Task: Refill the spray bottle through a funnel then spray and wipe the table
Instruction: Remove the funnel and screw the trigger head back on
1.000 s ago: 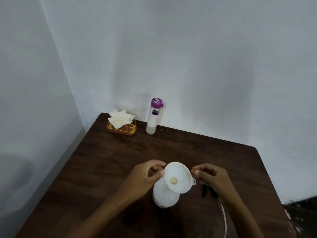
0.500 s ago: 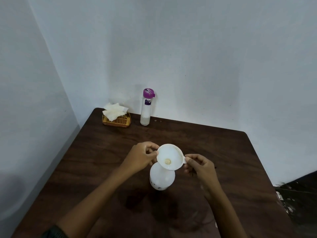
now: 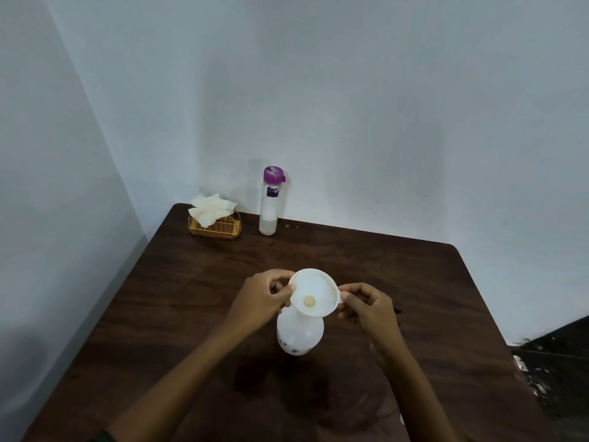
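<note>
A white funnel (image 3: 314,291) sits in the neck of a white spray bottle body (image 3: 299,334) standing in the middle of the dark wooden table (image 3: 191,282). My left hand (image 3: 263,299) pinches the funnel's left rim. My right hand (image 3: 366,306) pinches the small tab on the funnel's right rim. A clear bottle with a purple cap (image 3: 270,200) stands upright at the back of the table, with a little liquid at its bottom. The spray head is hidden behind my right hand, apart from a dark bit (image 3: 396,311).
A yellow wire holder with white napkins (image 3: 214,218) stands at the back left corner, next to the purple-capped bottle. Walls close the table's back and left sides. A dark wet-looking patch (image 3: 280,378) lies on the wood in front of the spray bottle.
The camera has lifted, so the hands and bottle sit lower and farther off in view. My right hand has closed in onto the funnel's tab. The left hand keeps its hold.
</note>
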{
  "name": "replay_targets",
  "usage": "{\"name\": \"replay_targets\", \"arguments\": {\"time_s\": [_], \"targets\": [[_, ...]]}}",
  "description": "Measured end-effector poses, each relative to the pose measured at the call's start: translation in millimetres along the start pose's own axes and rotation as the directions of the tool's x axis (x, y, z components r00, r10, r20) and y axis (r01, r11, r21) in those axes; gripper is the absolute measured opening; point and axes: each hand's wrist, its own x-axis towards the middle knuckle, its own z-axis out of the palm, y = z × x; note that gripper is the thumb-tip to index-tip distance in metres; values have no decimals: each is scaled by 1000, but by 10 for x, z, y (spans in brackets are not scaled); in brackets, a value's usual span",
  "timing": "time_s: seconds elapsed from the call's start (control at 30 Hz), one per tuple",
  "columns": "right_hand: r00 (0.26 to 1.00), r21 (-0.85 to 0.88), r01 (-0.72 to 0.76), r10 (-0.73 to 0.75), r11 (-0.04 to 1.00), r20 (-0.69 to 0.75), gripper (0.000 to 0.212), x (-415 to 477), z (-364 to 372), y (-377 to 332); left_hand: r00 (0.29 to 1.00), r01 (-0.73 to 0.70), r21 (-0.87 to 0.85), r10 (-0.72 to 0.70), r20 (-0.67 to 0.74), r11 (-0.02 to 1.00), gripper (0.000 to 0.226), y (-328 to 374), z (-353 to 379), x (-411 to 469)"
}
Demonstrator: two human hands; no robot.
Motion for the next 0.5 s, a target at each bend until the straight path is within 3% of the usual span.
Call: {"name": "replay_targets", "arguments": {"time_s": [0.17,0.5], "targets": [[1000,127,-23,22,992,8,13,-11,13,20,1000,8,-40,-8,-11,999,28,13,3,-15],[1000,85,-24,23,996,20,14,9,13,15,994,75,-90,-67,88,993,27,1,-75,54]]}}
